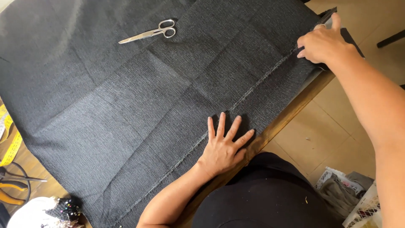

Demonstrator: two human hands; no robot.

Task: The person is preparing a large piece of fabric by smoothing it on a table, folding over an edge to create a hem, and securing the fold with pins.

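A large sheet of dark grey fabric [126, 97] lies spread over a wooden table [291, 109], folded so a frayed edge runs diagonally across it. My left hand [223, 145] lies flat on the fabric near the table's edge, fingers spread. My right hand [322, 42] is at the far right corner, pinching the fabric's folded edge, index finger stretched out. Silver scissors [149, 33] rest on the cloth at the far side, away from both hands.
A yellow measuring tape [9, 139] and orange-handled pliers [12, 190] lie at the left edge. A pincushion with coloured pins [63, 209] sits on a white object at the bottom left. A white basket of cloth [350, 194] stands on the tiled floor.
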